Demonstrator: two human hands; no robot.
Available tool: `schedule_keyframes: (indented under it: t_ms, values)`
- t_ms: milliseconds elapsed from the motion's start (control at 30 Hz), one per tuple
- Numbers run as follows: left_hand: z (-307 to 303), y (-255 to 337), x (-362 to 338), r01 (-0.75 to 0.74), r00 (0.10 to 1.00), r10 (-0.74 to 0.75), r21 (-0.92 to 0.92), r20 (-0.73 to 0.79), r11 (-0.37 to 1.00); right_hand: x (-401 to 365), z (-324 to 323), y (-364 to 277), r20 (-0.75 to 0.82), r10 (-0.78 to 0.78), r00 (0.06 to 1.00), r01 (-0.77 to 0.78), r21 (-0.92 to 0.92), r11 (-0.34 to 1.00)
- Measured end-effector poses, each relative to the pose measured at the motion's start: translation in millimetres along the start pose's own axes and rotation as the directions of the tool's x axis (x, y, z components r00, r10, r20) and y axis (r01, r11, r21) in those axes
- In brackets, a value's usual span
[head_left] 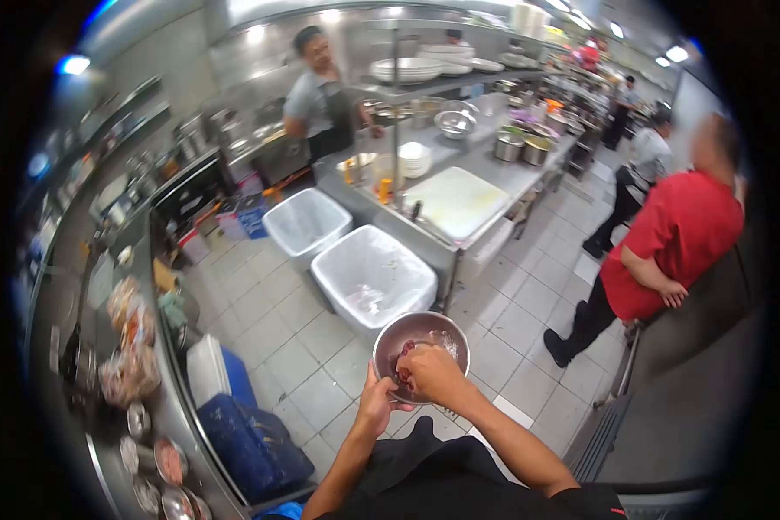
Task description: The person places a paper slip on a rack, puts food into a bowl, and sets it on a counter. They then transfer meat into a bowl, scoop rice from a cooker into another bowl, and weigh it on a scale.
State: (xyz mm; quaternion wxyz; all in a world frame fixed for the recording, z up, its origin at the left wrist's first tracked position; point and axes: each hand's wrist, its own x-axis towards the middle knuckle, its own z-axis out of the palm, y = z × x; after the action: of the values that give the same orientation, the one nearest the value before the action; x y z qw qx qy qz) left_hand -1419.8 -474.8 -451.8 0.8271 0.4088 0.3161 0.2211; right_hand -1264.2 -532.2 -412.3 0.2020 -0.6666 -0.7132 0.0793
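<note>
A round metal bowl [464,351] is held out in front of my body, low in the middle of the head view. My left hand [377,400] grips its near left side, thumb at the rim and fingers underneath. Inside it lie dark red pieces that look like raw meat [400,354], with some whitish wet residue on the inner wall. My right hand [435,373] reaches into the bowl, fingers curled down on the meat; the fingertips are partly hidden.
Beyond the bowl stand two lined bins [373,277] [308,221]. A steel counter carries a white cutting board [455,201]. Blue containers [256,442] and a side counter with bagged food [130,368] are left. A person in red [676,234] stands right; another person [321,100] stands behind the bins.
</note>
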Motion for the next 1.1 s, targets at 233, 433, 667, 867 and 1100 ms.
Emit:
schedule_keyframes:
  t_ms: [233,433,667,867,1100]
  values:
    - [29,-9,63,0.100,0.992,-0.105,0.081,0.068,0.992,-16,-22,54,-0.191,0.180,0.965,-0.135,0.227,0.964]
    - [26,-5,69,-0.027,0.998,0.020,0.131,0.052,0.991,-15,-33,57,-0.300,0.231,0.925,-0.120,0.347,0.930]
    - [-15,-52,-47,-0.198,0.890,0.169,-0.024,-0.423,0.980,-5,15,7,-0.053,0.033,0.998,0.004,0.584,0.811]
    - [-80,-104,-189,-0.204,0.644,0.138,0.005,-0.752,0.979,20,76,-128,0.098,-0.452,0.887,0.300,0.624,0.722]
    - [-155,-150,-372,-0.481,0.314,0.009,-0.151,-0.949,0.864,68,166,-392,0.043,-0.843,0.537,0.561,0.728,0.394]
